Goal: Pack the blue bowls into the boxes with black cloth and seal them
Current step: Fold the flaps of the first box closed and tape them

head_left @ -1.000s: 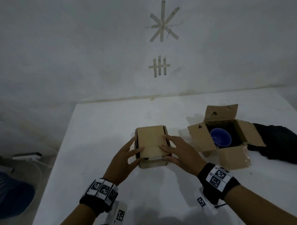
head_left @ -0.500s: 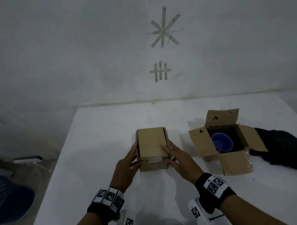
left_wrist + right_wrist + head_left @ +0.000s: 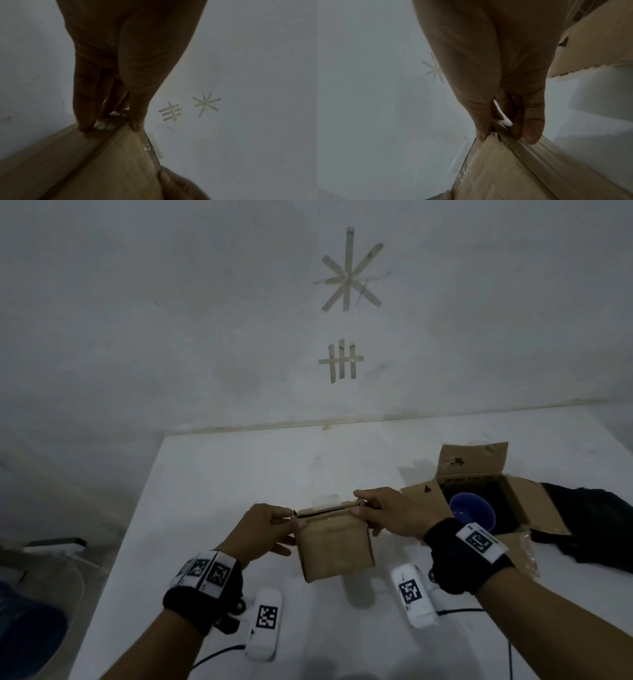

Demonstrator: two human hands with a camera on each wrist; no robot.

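A moment ago the shut box [image 3: 334, 546] sat flat on the table [image 3: 219, 474] with my hands resting on its top. Now I have tipped it up off the table, and it sits in the lower middle of the frame. My left hand [image 3: 265, 530] pinches its top left corner, and my right hand [image 3: 390, 517] pinches its top right corner. In the wrist views my thumbs and fingers press on both sides of the top edge. A bit of clear tape [image 3: 325, 500] sticks up there. A thin dark gap shows along that edge, so I think this box is closed but not fully sealed yet. The other box [image 3: 513, 494] is at the right of the frame with its flaps wide open. A blue bowl [image 3: 471, 510] lies inside it on black cloth [image 3: 596, 525]. That box still needs closing too.
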